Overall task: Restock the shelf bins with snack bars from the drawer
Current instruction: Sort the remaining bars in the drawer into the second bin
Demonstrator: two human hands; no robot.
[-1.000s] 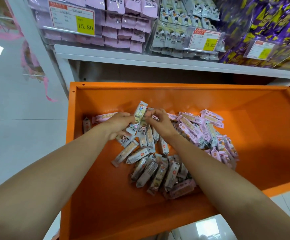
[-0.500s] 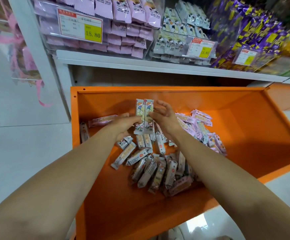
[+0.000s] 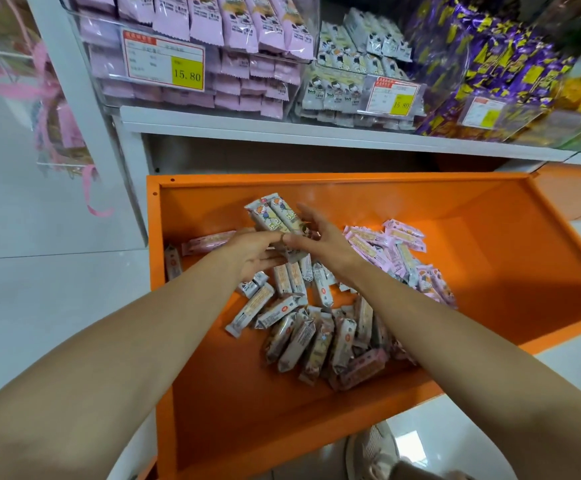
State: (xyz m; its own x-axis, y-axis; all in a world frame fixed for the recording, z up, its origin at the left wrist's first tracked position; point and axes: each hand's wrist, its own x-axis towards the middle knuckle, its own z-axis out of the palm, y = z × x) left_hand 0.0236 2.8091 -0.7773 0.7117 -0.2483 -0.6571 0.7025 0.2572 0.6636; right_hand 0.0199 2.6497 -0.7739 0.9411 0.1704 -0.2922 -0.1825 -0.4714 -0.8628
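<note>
Snack bars (image 3: 275, 216), small bundle, grey-white wrappers: gripped at the lower end by left hand (image 3: 254, 252), long axis tilted up and away toward the shelf. Right hand (image 3: 323, 244): fingers straight, laid against the bundle's right side, nothing pinched. Both above orange drawer (image 3: 489, 237), over loose bars (image 3: 302, 334). Likely destination: grey-white bin (image 3: 358, 81), up and rightward, nearer the right hand. Bundle count unclear; lower ends hidden by fingers.

Orange drawer (image 3: 489, 258), open, below clear shelf bins (image 3: 103, 74). Two white bars (image 3: 275, 216) raised, tilted toward 11 o'clock. White heap (image 3: 296, 341) at centre, pink heap (image 3: 389, 251) at 3 o'clock.
</note>
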